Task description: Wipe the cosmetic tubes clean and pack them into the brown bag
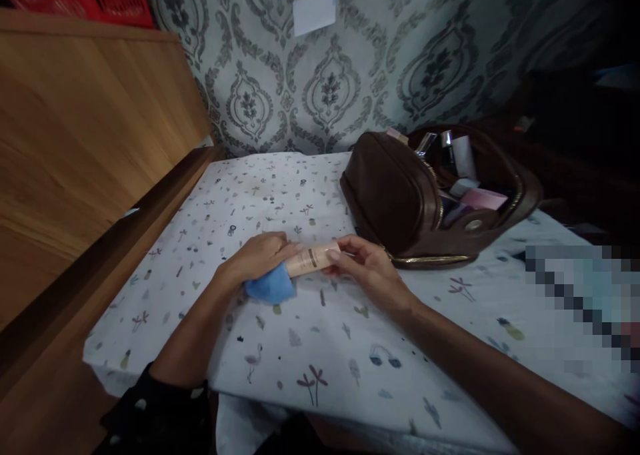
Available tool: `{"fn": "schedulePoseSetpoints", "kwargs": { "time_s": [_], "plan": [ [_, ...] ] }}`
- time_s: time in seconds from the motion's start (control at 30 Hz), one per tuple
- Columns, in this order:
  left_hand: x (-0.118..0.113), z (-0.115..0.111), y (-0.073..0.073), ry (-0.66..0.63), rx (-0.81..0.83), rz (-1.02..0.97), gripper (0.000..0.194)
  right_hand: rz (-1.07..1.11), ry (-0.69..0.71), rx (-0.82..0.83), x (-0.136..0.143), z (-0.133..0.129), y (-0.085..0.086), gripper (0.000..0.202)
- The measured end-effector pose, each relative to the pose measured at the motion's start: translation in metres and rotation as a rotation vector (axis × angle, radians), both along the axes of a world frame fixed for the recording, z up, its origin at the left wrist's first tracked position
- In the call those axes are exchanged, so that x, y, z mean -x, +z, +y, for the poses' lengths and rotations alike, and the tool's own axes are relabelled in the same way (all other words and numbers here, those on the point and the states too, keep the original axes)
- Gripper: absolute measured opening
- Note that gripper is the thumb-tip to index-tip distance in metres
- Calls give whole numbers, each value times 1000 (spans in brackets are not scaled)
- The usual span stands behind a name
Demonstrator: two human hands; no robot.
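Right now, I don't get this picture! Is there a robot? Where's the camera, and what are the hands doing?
No robot here, just a person. The camera is worn on the head, looking forward and down, so this one picture shows the person's own bare hands. The left hand holds a blue cloth at one end of a peach tube. The right hand grips the other end with its fingers. On the white patterned cover sits an open brown bag with small things inside.
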State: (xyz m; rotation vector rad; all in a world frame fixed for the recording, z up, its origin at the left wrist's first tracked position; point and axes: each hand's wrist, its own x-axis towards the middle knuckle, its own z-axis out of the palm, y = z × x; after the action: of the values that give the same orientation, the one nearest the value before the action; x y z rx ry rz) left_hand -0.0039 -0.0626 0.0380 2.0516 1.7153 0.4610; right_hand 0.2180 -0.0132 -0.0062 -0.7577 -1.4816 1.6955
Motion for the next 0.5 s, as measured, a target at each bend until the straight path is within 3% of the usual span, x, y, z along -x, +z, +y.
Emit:
{"fn": "schedulePoseSetpoints", "kwargs": {
  "time_s": [0.17, 0.3, 0.37, 0.43, 0.5],
  "plan": [
    [13, 6, -9, 166, -122, 53, 44, 59, -85, 0, -2, 8, -4, 50],
    [16, 5, 1, 472, -413, 0, 27, 30, -30, 8, -3, 8, -4, 49],
    [10, 2, 8, 553, -556, -126, 26, 20, 17, 16, -2, 6, -3, 49],
    [-6, -4, 11, 535, -655, -302, 30, 11, 67, 23, -2, 4, -3, 54],
    [-29, -10, 7, 397, -651, -434, 39, 11, 101, 13, -1, 3, -4, 54]
  ]
}}
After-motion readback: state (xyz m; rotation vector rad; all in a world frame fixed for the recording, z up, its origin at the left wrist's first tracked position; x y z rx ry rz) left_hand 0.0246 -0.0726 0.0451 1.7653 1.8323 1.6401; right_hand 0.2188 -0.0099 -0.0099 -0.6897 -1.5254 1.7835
